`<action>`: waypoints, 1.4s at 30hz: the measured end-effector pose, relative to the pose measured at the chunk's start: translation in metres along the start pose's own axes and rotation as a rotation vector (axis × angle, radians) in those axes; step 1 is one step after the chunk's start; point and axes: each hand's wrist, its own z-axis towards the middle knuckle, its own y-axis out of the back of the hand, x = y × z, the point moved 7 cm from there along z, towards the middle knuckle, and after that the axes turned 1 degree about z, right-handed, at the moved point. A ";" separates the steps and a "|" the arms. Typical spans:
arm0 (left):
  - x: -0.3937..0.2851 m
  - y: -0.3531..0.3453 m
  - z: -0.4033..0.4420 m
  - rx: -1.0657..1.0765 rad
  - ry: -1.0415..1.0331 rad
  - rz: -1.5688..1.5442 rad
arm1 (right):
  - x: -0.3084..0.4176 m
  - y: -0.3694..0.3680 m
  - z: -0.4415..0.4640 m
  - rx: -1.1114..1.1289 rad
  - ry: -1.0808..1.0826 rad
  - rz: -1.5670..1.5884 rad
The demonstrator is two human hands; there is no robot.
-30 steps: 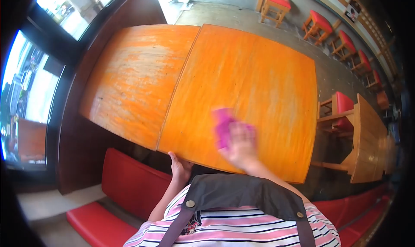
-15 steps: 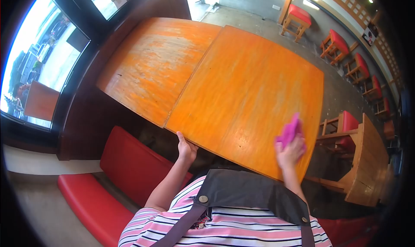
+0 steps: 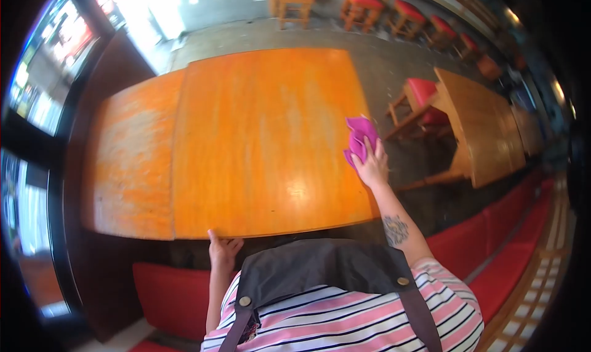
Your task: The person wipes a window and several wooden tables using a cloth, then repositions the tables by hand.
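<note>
A magenta cloth point(image 3: 361, 136) is in my right hand point(image 3: 372, 165), at the right edge of the orange wooden table point(image 3: 265, 130). The fingers press on the cloth, and part of it bunches up ahead of them. My left hand point(image 3: 224, 251) grips the near edge of the same table, thumb on top and the other fingers partly hidden below the edge. A second table section point(image 3: 132, 161) with worn, faded paint adjoins it on the left.
Red-cushioned wooden stools point(image 3: 295, 4) line the far wall. Another wooden table point(image 3: 483, 130) stands to the right with a red stool point(image 3: 423, 93) beside it. A red bench point(image 3: 166, 296) runs close behind the near table edge. Windows point(image 3: 37, 186) are on the left.
The camera view has turned to the right. My right hand has moved with the cloth farther away along the table's right edge. My left hand stays at the near edge.
</note>
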 end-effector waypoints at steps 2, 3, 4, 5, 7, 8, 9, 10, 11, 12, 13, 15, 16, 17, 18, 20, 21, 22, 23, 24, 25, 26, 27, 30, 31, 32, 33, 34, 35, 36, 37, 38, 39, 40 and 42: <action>-0.012 0.010 -0.010 0.163 0.156 0.490 | -0.012 0.004 0.012 0.030 -0.182 0.182; -0.019 0.010 -0.012 0.225 0.219 0.693 | -0.020 0.007 0.018 0.084 -0.305 0.308; -0.023 0.007 -0.018 0.283 0.280 0.891 | -0.027 -0.002 0.028 0.110 -0.309 0.355; -0.041 -0.024 -0.038 0.283 0.247 0.989 | -0.040 -0.016 0.035 0.138 -0.305 0.402; -0.056 -0.075 -0.050 0.397 0.108 1.021 | -0.073 -0.056 0.042 0.222 -0.428 0.925; -0.061 -0.104 -0.056 0.453 0.024 0.992 | -0.075 -0.066 0.043 0.305 -0.500 1.456; -0.064 -0.137 -0.063 0.496 -0.074 0.998 | -0.089 -0.065 0.043 0.291 -0.505 1.463; -0.055 -0.164 -0.062 0.508 -0.078 1.011 | -0.094 -0.063 0.036 0.349 -0.551 1.850; -0.051 -0.200 -0.063 0.568 -0.232 0.981 | -0.099 -0.058 0.031 0.399 -0.577 2.238; -0.043 -0.237 -0.067 0.635 -0.386 0.943 | -0.119 -0.049 0.027 0.254 -0.534 2.293; -0.027 -0.270 -0.069 0.680 -0.373 0.896 | -0.135 -0.042 0.020 0.259 -0.518 2.369; 0.014 -0.332 -0.075 0.748 -0.382 0.893 | -0.180 -0.024 0.009 0.210 -0.486 2.452; 0.034 -0.361 -0.079 0.777 -0.385 0.879 | -0.202 -0.015 0.005 0.219 -0.475 2.479; 0.057 -0.389 -0.083 0.813 -0.334 0.887 | -0.224 -0.002 0.006 0.235 -0.468 2.505; 0.077 -0.416 -0.087 0.835 -0.330 0.894 | -0.252 0.011 0.012 0.205 -0.467 2.507; 0.119 -0.462 -0.098 0.945 -0.224 0.908 | -0.300 0.052 0.026 0.130 -0.355 2.513; 0.137 -0.482 -0.095 0.985 -0.217 0.943 | -0.326 0.076 0.039 0.071 -0.283 2.527; 0.152 -0.500 -0.096 0.992 -0.204 0.946 | -0.352 0.096 0.051 0.058 -0.296 2.524; 0.166 -0.521 -0.097 1.005 -0.185 0.952 | -0.382 0.120 0.064 -0.056 -0.245 2.504; 0.179 -0.539 -0.098 1.018 -0.167 0.961 | -0.411 0.136 0.071 -0.169 -0.193 2.482; 0.192 -0.555 -0.095 1.063 -0.163 0.950 | -0.441 0.138 0.070 -0.216 -0.283 2.438; 0.202 -0.568 -0.092 1.072 -0.158 0.961 | -0.470 0.141 0.066 -0.266 -0.368 2.391; 0.213 -0.580 -0.088 1.080 -0.150 1.006 | -0.496 0.131 0.048 -0.361 -0.663 2.222; 0.244 -0.617 -0.071 1.129 -0.108 1.042 | -0.595 0.107 0.009 -0.420 -0.760 0.898; 0.252 -0.632 -0.066 1.137 -0.076 1.053 | -0.587 0.136 0.012 -0.477 -0.721 0.761; 0.260 -0.648 -0.061 1.146 -0.045 1.070 | -0.585 0.145 0.024 -0.483 -0.738 0.758; 0.270 -0.667 -0.055 1.167 -0.035 1.056 | -0.575 0.166 0.048 -0.516 -0.555 0.506; 0.282 -0.689 -0.048 1.194 -0.023 1.070 | -0.561 0.177 0.070 -0.538 -0.377 0.249; 0.293 -0.713 -0.038 1.178 -0.021 1.061 | -0.557 0.160 0.091 -0.493 -0.365 0.129; 0.304 -0.738 -0.030 1.165 -0.016 1.053 | -0.554 0.140 0.112 -0.444 -0.357 0.009; 0.318 -0.766 -0.025 1.152 -0.006 1.073 | -0.551 0.124 0.124 -0.335 -0.377 -0.057; 0.339 -0.791 -0.022 1.185 0.016 1.088 | -0.547 0.109 0.130 -0.223 -0.396 -0.118; 0.355 -0.821 -0.010 1.051 -0.029 0.990 | -0.545 0.105 0.134 -0.205 -0.410 -0.135; 0.369 -0.848 0.002 0.915 -0.066 0.889 | -0.544 0.104 0.134 -0.184 -0.425 -0.153; 0.403 -0.900 0.007 0.866 -0.079 0.802 | -0.546 0.105 0.118 -0.195 -0.401 -0.161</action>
